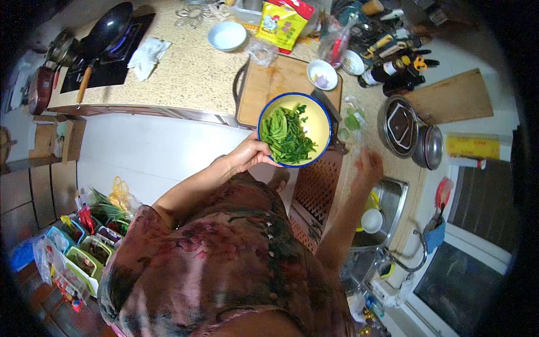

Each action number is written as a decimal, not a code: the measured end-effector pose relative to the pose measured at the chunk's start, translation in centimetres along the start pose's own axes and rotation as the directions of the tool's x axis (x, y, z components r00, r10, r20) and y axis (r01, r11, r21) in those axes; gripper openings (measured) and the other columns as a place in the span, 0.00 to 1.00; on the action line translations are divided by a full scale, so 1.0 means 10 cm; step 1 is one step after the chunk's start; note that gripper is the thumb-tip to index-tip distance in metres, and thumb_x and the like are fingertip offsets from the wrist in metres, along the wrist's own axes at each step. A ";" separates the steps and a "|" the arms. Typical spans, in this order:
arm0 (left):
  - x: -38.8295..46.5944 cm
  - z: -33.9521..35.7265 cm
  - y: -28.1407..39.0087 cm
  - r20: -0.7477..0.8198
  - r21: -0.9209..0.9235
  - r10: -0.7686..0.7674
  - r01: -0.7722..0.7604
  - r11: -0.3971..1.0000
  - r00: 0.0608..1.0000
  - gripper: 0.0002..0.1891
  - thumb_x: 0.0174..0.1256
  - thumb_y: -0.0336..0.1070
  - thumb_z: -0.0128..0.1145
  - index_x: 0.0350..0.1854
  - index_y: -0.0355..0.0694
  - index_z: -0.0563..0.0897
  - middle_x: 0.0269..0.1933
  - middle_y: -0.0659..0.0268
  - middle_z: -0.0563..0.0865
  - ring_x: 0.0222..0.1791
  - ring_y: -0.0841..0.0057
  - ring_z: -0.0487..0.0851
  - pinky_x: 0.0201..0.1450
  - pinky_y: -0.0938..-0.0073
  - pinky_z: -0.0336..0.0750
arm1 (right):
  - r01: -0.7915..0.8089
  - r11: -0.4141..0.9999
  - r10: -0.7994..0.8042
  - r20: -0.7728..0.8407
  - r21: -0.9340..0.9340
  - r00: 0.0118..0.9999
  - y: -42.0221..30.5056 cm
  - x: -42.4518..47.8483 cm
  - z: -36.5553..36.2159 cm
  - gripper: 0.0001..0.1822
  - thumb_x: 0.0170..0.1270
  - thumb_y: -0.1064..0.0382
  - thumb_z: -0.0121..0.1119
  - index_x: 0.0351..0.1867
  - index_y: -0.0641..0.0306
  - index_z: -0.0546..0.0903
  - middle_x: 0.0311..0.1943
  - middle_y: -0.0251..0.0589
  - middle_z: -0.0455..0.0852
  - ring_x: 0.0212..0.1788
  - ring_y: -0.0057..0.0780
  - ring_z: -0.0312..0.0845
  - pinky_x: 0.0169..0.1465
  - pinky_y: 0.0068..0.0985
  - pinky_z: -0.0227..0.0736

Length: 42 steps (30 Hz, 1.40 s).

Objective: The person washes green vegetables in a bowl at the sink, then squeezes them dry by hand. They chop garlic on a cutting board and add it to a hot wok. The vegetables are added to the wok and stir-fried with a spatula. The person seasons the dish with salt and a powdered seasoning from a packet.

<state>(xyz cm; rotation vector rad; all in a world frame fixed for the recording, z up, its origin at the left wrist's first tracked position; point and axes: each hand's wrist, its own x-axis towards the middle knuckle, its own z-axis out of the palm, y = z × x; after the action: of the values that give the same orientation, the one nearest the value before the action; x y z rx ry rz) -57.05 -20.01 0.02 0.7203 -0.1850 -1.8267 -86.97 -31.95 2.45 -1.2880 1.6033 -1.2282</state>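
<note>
A yellow bowl with a blue rim (pixel 323 130) is held up in my left hand (pixel 249 155), with the thumb over its near left edge. Cut leafy greens (pixel 286 135) fill much of the bowl. My right hand (pixel 369 166) hovers blurred by the counter, short of the sink (pixel 398 202); whether its fingers hold anything is unclear. Beyond the bowl lies a wooden cutting board (pixel 269 80). A cleaver (pixel 326 105) rests at the board's right side, partly hidden by the bowl. Green scraps and thin clear plastic (pixel 353 120) lie on the counter ahead of my right hand.
A wok (pixel 110 27) sits on the lit gas stove (pixel 137 46), its handle over the counter. A white cloth (pixel 148 57) and pale bowl (pixel 226 36) stand nearby. A small bowl (pixel 322 69) holds shallot or garlic. Metal pots (pixel 398 126) line the right side.
</note>
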 end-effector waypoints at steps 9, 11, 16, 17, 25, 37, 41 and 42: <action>-0.38 -0.93 0.50 -0.349 0.020 0.456 -0.480 0.877 0.819 0.27 0.54 0.18 0.44 0.60 0.25 0.61 0.55 0.45 0.76 0.50 0.56 0.81 0.52 0.61 0.81 | 0.415 0.618 -0.429 0.155 -0.668 0.890 1.88 -0.10 -2.28 0.24 0.44 0.79 0.48 0.47 0.68 0.79 0.45 0.50 0.79 0.45 0.44 0.74 0.52 0.34 0.69; -0.10 -1.10 0.66 -0.294 -0.055 0.498 -0.535 0.843 0.815 0.26 0.57 0.20 0.45 0.60 0.23 0.60 0.55 0.43 0.76 0.51 0.51 0.80 0.53 0.62 0.80 | -0.084 0.974 0.110 0.114 -0.212 0.987 2.84 -0.35 -3.54 0.36 0.49 0.76 0.49 0.66 0.62 0.65 0.63 0.49 0.67 0.60 0.45 0.68 0.64 0.40 0.59; -0.15 -1.51 0.74 -0.460 -0.125 0.549 -0.663 0.738 0.698 0.24 0.58 0.15 0.49 0.57 0.26 0.60 0.54 0.42 0.75 0.52 0.45 0.77 0.53 0.59 0.80 | -0.441 0.896 0.441 -0.005 -0.049 0.897 2.64 -0.31 -3.29 0.26 0.52 0.66 0.57 0.57 0.61 0.72 0.51 0.43 0.75 0.52 0.38 0.71 0.53 0.45 0.66; -0.14 -1.59 0.73 -0.458 -0.108 0.572 -0.681 0.724 0.680 0.24 0.59 0.16 0.49 0.58 0.28 0.59 0.54 0.42 0.75 0.52 0.45 0.77 0.53 0.60 0.81 | -0.453 0.892 0.453 0.005 0.010 0.892 2.37 -0.24 -3.20 0.23 0.54 0.64 0.57 0.54 0.61 0.72 0.49 0.41 0.74 0.49 0.36 0.70 0.50 0.43 0.66; 0.16 -1.89 0.82 -0.560 0.058 0.595 -0.688 0.723 0.577 0.21 0.62 0.23 0.56 0.57 0.36 0.65 0.51 0.52 0.80 0.42 0.57 0.84 0.40 0.70 0.85 | -0.341 0.749 0.272 0.205 0.568 0.940 0.19 0.03 -3.55 0.18 0.63 0.48 0.58 0.30 0.61 0.71 0.25 0.29 0.68 0.23 0.22 0.64 0.28 0.22 0.66; -0.74 -2.02 -0.24 -0.718 0.064 0.352 -0.447 0.892 0.601 0.14 0.70 0.42 0.46 0.46 0.35 0.74 0.44 0.54 0.82 0.44 0.64 0.82 0.48 0.65 0.79 | 0.561 0.622 -0.119 0.643 -0.546 0.757 1.55 0.41 -2.50 0.12 0.59 0.57 0.58 0.37 0.64 0.78 0.30 0.46 0.81 0.33 0.39 0.78 0.36 0.32 0.73; -1.54 -2.48 -1.12 -0.888 0.008 0.210 -0.442 0.897 0.410 0.11 0.68 0.41 0.52 0.31 0.39 0.77 0.33 0.61 0.83 0.32 0.69 0.83 0.37 0.69 0.82 | 0.125 0.934 0.077 0.532 -0.333 0.843 0.99 0.75 -0.78 0.13 0.64 0.60 0.56 0.27 0.68 0.79 0.21 0.41 0.78 0.24 0.30 0.71 0.30 0.29 0.67; -1.72 -2.51 -1.23 -0.923 0.005 0.152 -0.382 0.924 0.354 0.11 0.65 0.42 0.56 0.31 0.39 0.77 0.34 0.60 0.83 0.32 0.68 0.84 0.37 0.68 0.82 | 0.209 0.943 -0.052 0.505 -0.259 0.861 1.13 0.87 -0.48 0.13 0.64 0.60 0.56 0.25 0.68 0.76 0.20 0.34 0.75 0.25 0.22 0.69 0.29 0.24 0.65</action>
<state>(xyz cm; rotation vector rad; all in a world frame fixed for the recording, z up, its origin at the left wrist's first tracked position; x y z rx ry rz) -49.50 5.51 -19.14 1.3573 0.6096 -0.8686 -96.65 -38.86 -6.88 -1.7677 1.3697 -0.6498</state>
